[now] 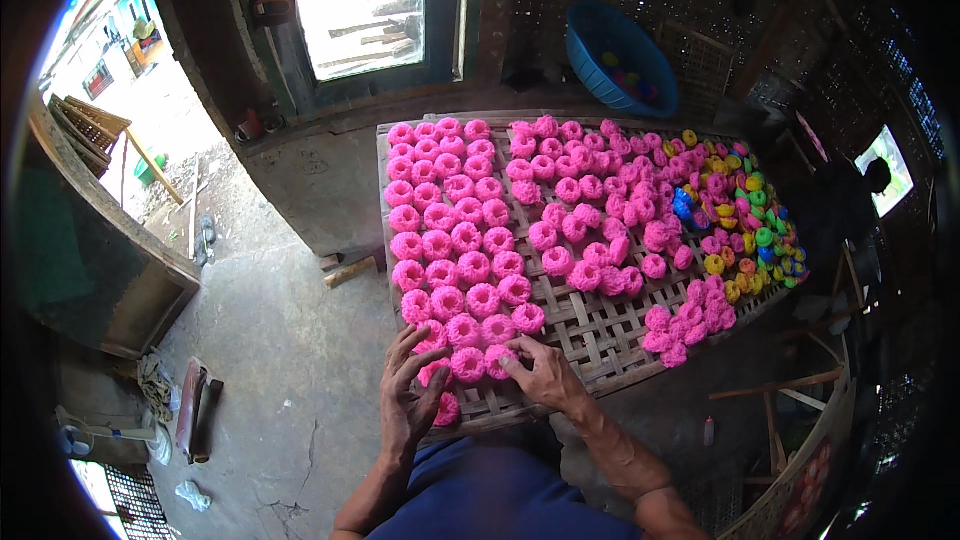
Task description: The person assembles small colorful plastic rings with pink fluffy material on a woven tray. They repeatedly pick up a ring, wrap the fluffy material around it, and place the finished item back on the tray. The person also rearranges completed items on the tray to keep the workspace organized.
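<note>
Bright pink crinkled rings (466, 236), each with a hollow in the middle, stand in rows on the left part of a woven slatted rack (600, 325). At the rack's near left corner, my left hand (404, 395) curls its thumb and fingers around a pink ring (432, 373). My right hand (548, 376) pinches another pink ring (498, 361) at the near end of the rows. A single pink ring (446, 409) sits beside my left thumb. Farther right, more pink rings (615, 205) lie loosely heaped.
Yellow, green, blue and orange pieces (755, 225) crowd the rack's right end. A small pink pile (690, 322) rests by the near right edge. Behind the rack leans a blue tub (622, 55). Concrete floor (270, 340) and a doorway lie to the left.
</note>
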`<state>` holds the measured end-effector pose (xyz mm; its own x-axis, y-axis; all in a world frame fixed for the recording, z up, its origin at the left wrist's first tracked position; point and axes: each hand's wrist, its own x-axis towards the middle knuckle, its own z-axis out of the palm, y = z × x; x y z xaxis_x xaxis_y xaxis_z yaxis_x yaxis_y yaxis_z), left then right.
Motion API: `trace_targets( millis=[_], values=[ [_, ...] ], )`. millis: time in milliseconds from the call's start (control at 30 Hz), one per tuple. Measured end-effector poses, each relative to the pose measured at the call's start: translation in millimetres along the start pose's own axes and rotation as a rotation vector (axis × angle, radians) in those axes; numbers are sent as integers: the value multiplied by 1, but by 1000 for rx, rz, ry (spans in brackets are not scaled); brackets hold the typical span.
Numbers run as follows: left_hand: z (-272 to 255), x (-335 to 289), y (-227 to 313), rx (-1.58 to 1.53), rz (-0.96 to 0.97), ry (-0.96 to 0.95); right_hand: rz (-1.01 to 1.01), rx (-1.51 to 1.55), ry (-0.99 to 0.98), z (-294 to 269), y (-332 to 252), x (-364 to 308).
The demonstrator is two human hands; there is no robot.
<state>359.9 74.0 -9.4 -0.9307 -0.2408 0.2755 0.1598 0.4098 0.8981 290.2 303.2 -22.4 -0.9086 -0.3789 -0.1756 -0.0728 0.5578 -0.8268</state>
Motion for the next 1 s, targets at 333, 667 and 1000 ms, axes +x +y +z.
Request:
trace_targets(
  millis=[333, 667, 1000],
  values=[
    [1, -4, -3, -35, -49, 21, -177, -224, 136, 4, -1, -3],
    [-2, 1, 0, -48, -50, 23, -254, -573, 592, -85, 32, 37],
    [-4, -3, 4, -75, -38, 23, -343, -689, 559, -104, 72, 55]
  ],
)
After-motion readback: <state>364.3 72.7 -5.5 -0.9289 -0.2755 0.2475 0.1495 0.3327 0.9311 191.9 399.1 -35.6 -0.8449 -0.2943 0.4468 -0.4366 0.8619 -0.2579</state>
